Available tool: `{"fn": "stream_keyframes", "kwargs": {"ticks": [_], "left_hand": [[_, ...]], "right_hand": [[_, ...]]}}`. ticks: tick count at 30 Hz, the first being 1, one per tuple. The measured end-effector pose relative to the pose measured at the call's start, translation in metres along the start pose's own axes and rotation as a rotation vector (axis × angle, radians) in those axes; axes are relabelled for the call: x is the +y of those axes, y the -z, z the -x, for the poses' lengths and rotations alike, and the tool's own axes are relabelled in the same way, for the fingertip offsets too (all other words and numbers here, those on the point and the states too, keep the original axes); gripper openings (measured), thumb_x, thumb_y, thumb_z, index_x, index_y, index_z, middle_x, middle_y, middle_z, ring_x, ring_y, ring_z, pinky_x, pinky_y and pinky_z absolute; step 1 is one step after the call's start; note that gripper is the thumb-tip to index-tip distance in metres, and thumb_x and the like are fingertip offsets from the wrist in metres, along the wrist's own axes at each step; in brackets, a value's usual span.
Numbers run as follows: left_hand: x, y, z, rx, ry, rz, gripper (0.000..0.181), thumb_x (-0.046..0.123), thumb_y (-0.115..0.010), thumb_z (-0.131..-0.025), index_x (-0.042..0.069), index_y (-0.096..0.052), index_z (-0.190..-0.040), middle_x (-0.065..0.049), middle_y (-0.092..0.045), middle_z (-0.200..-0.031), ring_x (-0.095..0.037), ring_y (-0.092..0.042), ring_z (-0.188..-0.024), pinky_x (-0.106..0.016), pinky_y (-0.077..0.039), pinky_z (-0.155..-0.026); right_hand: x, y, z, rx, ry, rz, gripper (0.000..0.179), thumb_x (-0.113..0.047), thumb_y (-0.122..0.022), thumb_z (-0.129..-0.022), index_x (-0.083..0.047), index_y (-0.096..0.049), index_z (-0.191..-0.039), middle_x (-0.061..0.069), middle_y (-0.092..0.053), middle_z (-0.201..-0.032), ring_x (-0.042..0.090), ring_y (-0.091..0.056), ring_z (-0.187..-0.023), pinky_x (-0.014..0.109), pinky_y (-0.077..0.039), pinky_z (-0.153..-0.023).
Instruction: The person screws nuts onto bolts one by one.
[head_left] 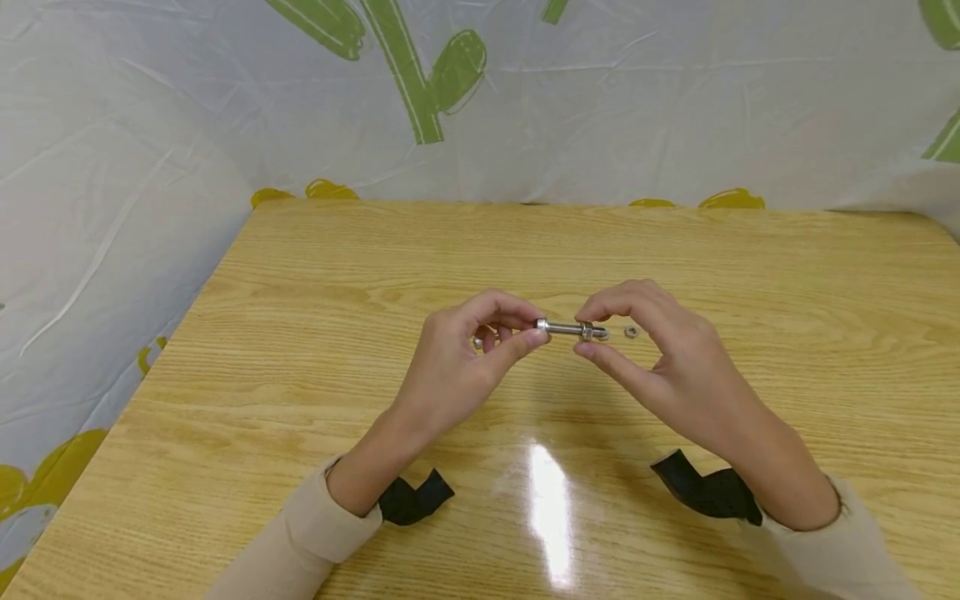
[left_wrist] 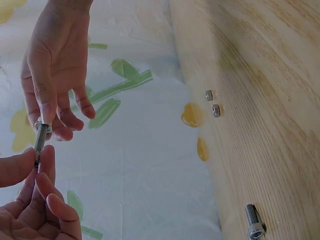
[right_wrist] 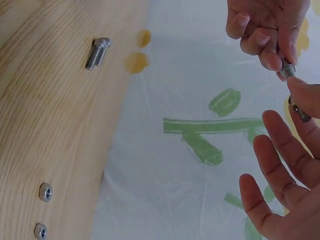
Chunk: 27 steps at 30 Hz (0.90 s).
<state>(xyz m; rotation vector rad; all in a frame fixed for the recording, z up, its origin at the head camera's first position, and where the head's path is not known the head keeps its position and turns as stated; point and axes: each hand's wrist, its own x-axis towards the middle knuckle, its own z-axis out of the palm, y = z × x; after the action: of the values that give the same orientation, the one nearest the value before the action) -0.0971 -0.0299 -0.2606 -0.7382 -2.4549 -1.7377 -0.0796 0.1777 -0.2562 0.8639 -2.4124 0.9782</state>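
In the head view, a silver socket-head bolt (head_left: 564,328) is held sideways above the table. My left hand (head_left: 461,358) pinches its head between thumb and forefinger. A hex nut (head_left: 588,331) sits on the threads near the bolt's far end, with the tip sticking out past it. The thumb and forefinger of my right hand (head_left: 675,358) pinch the nut from either side. From the left wrist view, the right hand's other fingers (left_wrist: 67,117) hang loosely apart.
On the wooden table (head_left: 300,417) lie two loose nuts, one nut (left_wrist: 208,95) close to the other nut (left_wrist: 216,110). Another bolt (left_wrist: 253,215) lies on the table, mostly hidden behind the left hand in the head view. A white sheet with painted plants (head_left: 600,100) hangs behind.
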Motion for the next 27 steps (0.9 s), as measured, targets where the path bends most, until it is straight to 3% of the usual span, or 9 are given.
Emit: {"fn": "stream_keyframes", "kwargs": {"ticks": [10, 16, 20, 23, 27], "left_hand": [[-0.0003, 0.0001, -0.0006, 0.005, 0.003, -0.003, 0.011, 0.015, -0.067, -0.086, 0.009, -0.066, -0.095, 0.001, -0.068, -0.08, -0.01, -0.052, -0.065, -0.022, -0.043, -0.06], [0.0, -0.0003, -0.0003, 0.002, -0.001, 0.008, 0.011, 0.014, -0.068, -0.085, 0.009, -0.066, -0.095, 0.001, -0.068, -0.079, -0.008, -0.051, -0.064, -0.021, -0.042, -0.059], [0.0006, -0.0003, 0.0, 0.001, -0.005, 0.012, 0.011, 0.014, -0.068, -0.086, 0.009, -0.066, -0.095, 0.001, -0.067, -0.079, -0.007, -0.052, -0.064, -0.021, -0.043, -0.06], [0.001, -0.0002, 0.0001, 0.002, -0.004, 0.01, 0.011, 0.014, -0.067, -0.086, 0.009, -0.066, -0.095, 0.001, -0.067, -0.079, -0.007, -0.052, -0.064, -0.021, -0.043, -0.06], [0.0008, -0.0001, 0.0002, 0.0, 0.002, 0.003, 0.011, 0.014, -0.067, -0.086, 0.009, -0.066, -0.095, 0.001, -0.067, -0.08, -0.007, -0.052, -0.064, -0.021, -0.043, -0.06]], "right_hand": [[-0.0035, 0.0014, 0.0, -0.039, -0.111, -0.044, 0.023, -0.004, -0.069, -0.082, -0.014, -0.062, -0.102, -0.007, -0.06, -0.1, 0.004, -0.05, -0.091, 0.017, -0.038, -0.078], [-0.0051, -0.0004, -0.0001, -0.06, -0.181, -0.058, 0.011, -0.008, -0.061, -0.089, -0.018, -0.064, -0.093, -0.011, -0.06, -0.1, 0.005, -0.05, -0.097, 0.022, -0.039, -0.081], [-0.0046, -0.0013, 0.0, -0.068, -0.216, -0.031, 0.012, -0.012, -0.055, -0.094, -0.018, -0.064, -0.089, -0.009, -0.061, -0.1, 0.006, -0.05, -0.098, 0.026, -0.04, -0.083], [-0.004, 0.0002, 0.0004, -0.072, -0.225, -0.019, 0.009, -0.013, -0.058, -0.092, -0.017, -0.064, -0.097, -0.009, -0.06, -0.103, 0.005, -0.05, -0.097, 0.025, -0.039, -0.082], [-0.0037, 0.0024, 0.0016, -0.065, -0.175, -0.017, 0.028, -0.011, -0.069, -0.084, -0.015, -0.06, -0.11, -0.007, -0.059, -0.109, 0.004, -0.049, -0.095, 0.021, -0.038, -0.081]]}}
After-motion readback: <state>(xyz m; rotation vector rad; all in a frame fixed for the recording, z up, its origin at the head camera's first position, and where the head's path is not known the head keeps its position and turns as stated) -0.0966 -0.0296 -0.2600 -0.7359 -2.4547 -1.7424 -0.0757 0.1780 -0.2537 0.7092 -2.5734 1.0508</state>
